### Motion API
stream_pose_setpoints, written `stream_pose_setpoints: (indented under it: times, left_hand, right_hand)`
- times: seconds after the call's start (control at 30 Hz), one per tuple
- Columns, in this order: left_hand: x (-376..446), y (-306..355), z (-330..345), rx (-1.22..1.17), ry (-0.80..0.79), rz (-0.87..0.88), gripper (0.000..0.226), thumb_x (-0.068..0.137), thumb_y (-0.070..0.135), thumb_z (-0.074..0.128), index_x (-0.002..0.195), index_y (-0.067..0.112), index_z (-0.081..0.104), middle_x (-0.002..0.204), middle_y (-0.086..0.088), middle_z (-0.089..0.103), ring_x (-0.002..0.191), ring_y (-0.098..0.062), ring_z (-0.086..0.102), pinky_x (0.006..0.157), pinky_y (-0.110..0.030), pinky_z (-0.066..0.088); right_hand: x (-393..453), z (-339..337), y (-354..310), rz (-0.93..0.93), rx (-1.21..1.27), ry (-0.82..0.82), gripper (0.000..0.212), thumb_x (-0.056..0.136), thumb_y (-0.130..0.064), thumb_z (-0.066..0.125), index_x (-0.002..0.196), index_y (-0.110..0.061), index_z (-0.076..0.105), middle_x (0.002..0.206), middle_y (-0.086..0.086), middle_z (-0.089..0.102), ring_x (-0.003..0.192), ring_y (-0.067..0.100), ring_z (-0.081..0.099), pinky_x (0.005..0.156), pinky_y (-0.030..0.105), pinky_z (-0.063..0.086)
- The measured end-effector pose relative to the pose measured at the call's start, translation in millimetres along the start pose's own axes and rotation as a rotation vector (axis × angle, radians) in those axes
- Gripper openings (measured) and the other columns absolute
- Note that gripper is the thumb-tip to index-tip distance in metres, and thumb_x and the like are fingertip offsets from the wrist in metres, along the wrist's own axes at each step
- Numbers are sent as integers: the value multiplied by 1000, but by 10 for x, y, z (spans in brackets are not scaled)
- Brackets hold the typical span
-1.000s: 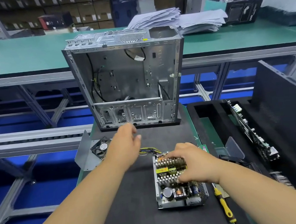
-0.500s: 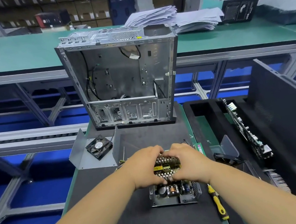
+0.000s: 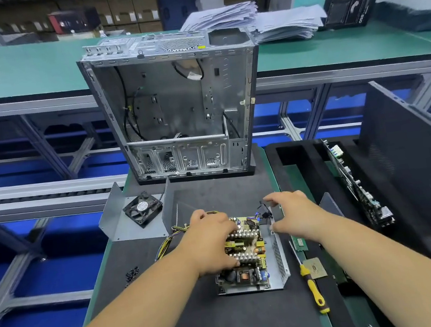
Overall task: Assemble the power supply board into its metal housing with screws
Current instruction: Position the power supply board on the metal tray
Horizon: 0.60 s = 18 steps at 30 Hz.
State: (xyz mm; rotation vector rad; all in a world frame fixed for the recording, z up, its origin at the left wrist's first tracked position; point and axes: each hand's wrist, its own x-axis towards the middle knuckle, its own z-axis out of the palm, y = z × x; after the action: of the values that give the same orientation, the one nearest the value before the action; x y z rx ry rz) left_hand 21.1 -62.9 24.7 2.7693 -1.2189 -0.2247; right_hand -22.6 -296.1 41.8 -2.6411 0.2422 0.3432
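Grey sheet metal forms the housing [image 3: 279, 259], which lies on the black mat [image 3: 238, 322] of the table with the power supply board [image 3: 244, 247] seated inside it, heat sinks and coils facing up. Left hand [image 3: 211, 242] lies over the left part of the board, fingers curled down onto the heat sinks with the thumb at the nearer row; it seems to grip them, though the fingertips are partly hidden. Right hand [image 3: 294, 217] is at the housing's perforated right wall, thumb touching the wall's top edge and fingers spread loosely, reaching toward a black connector part [image 3: 263, 210] at the far corner. A bundle of yellow and black wires [image 3: 168, 241] trails off the board to the left.

Just right of the housing lies a screwdriver [image 3: 313, 287] with a yellow and black handle. A small heap of black screws [image 3: 132, 274] sits on the mat to the left. Farther back, a black fan [image 3: 142, 208] rests in a bent metal cover [image 3: 112, 218], and behind it an open computer case [image 3: 174, 108] stands upright. A black foam tray [image 3: 304, 157] holding circuit boards sits to the right.
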Motion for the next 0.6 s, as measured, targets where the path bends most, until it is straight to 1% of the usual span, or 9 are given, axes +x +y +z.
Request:
stream_pose_setpoints:
  times: [0.07, 0.13, 0.2, 0.27, 0.3, 0.37, 0.47, 0.53, 0.6]
  left_hand:
    - [-10, 11, -5, -4, 11, 6, 63, 65, 62, 70, 117, 28, 59, 108, 10, 54, 103, -13, 51, 103, -36, 17]
    - [-12, 22, -7, 11, 16, 12, 62, 64, 63, 69, 115, 29, 59, 106, 11, 54, 101, -13, 52, 102, -36, 18]
    - [-9, 28, -1, 35, 21, 18, 61, 64, 65, 68, 113, 30, 59, 104, 11, 54, 99, -13, 52, 102, -37, 18]
    - [-4, 34, 3, 51, 27, 20, 59, 63, 65, 67, 110, 29, 60, 102, 11, 54, 96, -14, 53, 100, -37, 17]
    - [-1, 38, 5, 53, 29, 20, 59, 63, 65, 66, 109, 28, 60, 101, 11, 53, 95, -14, 53, 99, -37, 16]
    - [7, 43, 10, 55, 34, 23, 58, 63, 64, 66, 108, 28, 60, 100, 10, 53, 94, -15, 54, 98, -37, 16]
    - [13, 37, 29, 56, 33, 24, 59, 62, 64, 66, 108, 28, 60, 100, 11, 53, 94, -14, 54, 97, -37, 16]
    - [14, 33, 36, 57, 27, 20, 59, 62, 64, 66, 108, 28, 60, 101, 11, 53, 95, -14, 53, 98, -38, 17]
    - [15, 31, 34, 56, 36, 18, 57, 62, 63, 66, 106, 29, 60, 99, 11, 53, 93, -14, 53, 98, -39, 19]
  right_hand:
    - [38, 71, -14, -29, -64, 34, 66, 83, -27, 71, 143, -33, 44, 135, -4, 52, 131, 26, 35, 104, 43, 37]
    - [78, 105, -38, -66, -153, 134, 54, 85, -30, 70, 136, -35, 51, 132, -6, 56, 129, 25, 37, 103, 43, 33]
    - [111, 132, -73, -118, -180, 211, 45, 83, -33, 73, 125, -38, 57, 118, -11, 60, 123, 21, 38, 98, 41, 31]
    - [124, 175, -120, -197, -212, 228, 46, 79, -34, 76, 120, -41, 56, 100, -16, 55, 117, 18, 38, 92, 38, 28]
    - [122, 209, -136, -234, -248, 229, 49, 78, -34, 75, 121, -42, 53, 96, -16, 50, 114, 17, 37, 90, 37, 26]
    - [116, 276, -145, -276, -382, 243, 47, 80, -36, 68, 123, -39, 49, 102, -13, 51, 114, 20, 36, 89, 37, 24]
    - [90, 336, -107, -238, -540, 244, 43, 85, -35, 55, 128, -28, 54, 131, -3, 44, 125, 26, 28, 98, 38, 20]
    - [40, 353, -117, -291, -448, 193, 58, 80, -33, 52, 137, -27, 50, 146, -3, 34, 136, 24, 20, 105, 37, 11]
    - [-40, 370, -164, -389, -293, 109, 75, 69, -40, 52, 143, -32, 41, 143, -8, 37, 137, 17, 21, 108, 34, 8]
